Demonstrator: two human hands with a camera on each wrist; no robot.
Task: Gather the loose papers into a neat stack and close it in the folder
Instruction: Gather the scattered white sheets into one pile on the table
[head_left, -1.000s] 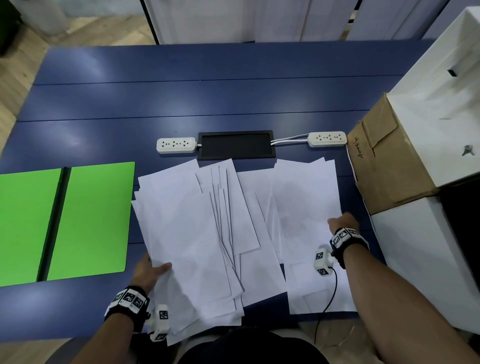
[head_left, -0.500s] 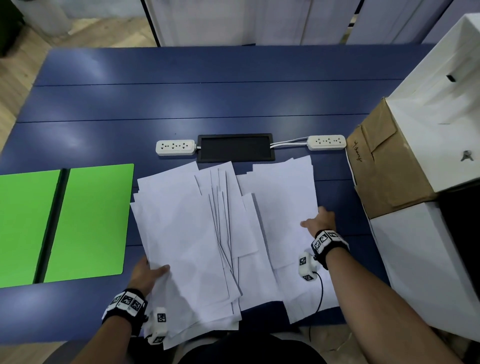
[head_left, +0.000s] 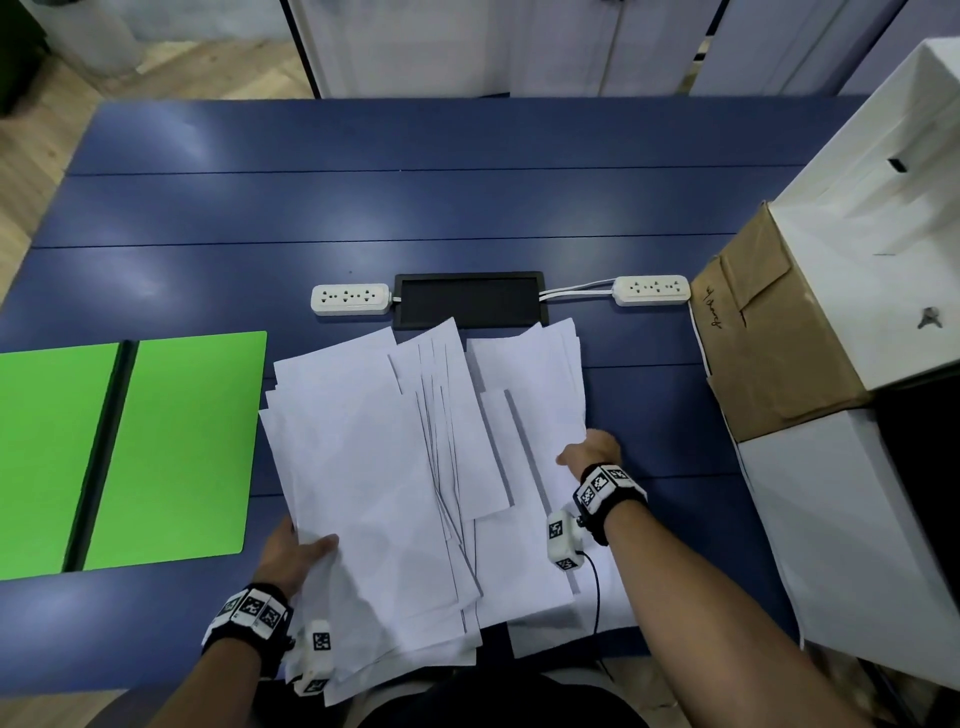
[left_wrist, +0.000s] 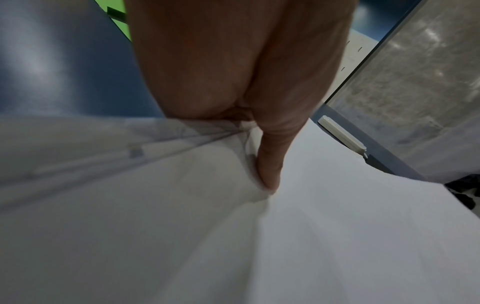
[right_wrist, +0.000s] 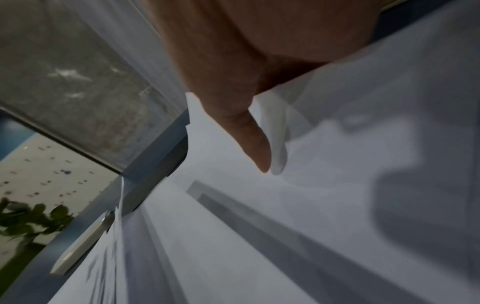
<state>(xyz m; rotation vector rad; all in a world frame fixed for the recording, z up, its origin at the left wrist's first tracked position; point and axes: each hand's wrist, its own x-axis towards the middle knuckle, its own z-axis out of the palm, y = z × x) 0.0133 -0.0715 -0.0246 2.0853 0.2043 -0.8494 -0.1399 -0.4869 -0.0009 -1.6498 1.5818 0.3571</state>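
Several loose white papers lie fanned over the near middle of the blue table. My left hand pinches the fan's left edge, thumb on top and fingers hidden beneath the sheets. My right hand holds the right edge of the right-hand sheets, thumb over the paper and fingers hidden under it. The green folder lies open flat at the left, apart from the papers, its dark spine showing.
Two white power strips and a black panel sit just beyond the papers. A brown cardboard box and white boxes crowd the right side. Some sheets overhang the table's near edge.
My right hand has slid left with the right-hand sheets, pushing them over the middle of the fan. The left hand has barely moved.
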